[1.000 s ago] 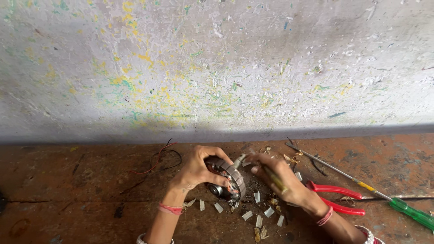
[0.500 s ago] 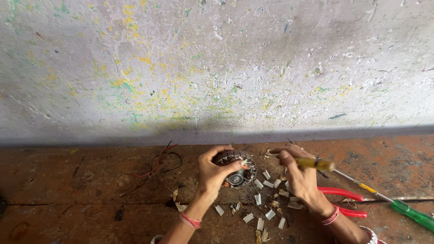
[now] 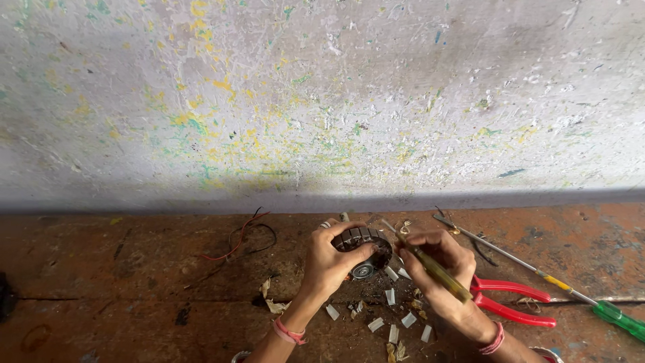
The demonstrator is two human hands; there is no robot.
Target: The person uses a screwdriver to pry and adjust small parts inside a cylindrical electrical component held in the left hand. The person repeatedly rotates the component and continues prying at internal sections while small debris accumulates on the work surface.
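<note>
My left hand (image 3: pixel 334 261) grips a round metal motor core (image 3: pixel 363 247) with a slotted rim and a bearing at its lower side, held on edge just above the worn brown board (image 3: pixel 134 289). My right hand (image 3: pixel 438 265) holds a thin tool with a yellowish handle (image 3: pixel 437 270), and its metal tip points up-left into the core's rim. Both wrists wear red thread bands. Small white slips (image 3: pixel 396 316) lie scattered under and below my hands.
Red-handled pliers (image 3: pixel 514 301) lie right of my right hand. A long screwdriver with a green handle (image 3: pixel 615 317) stretches towards the right edge. Thin red and black wires (image 3: pixel 245 236) curl left of the core. A paint-flecked grey wall (image 3: pixel 322 101) rises behind the board.
My right hand has swung the yellowish tool from lying sideways to point its tip into the core. The left hand has turned the core a little, still gripping it.
</note>
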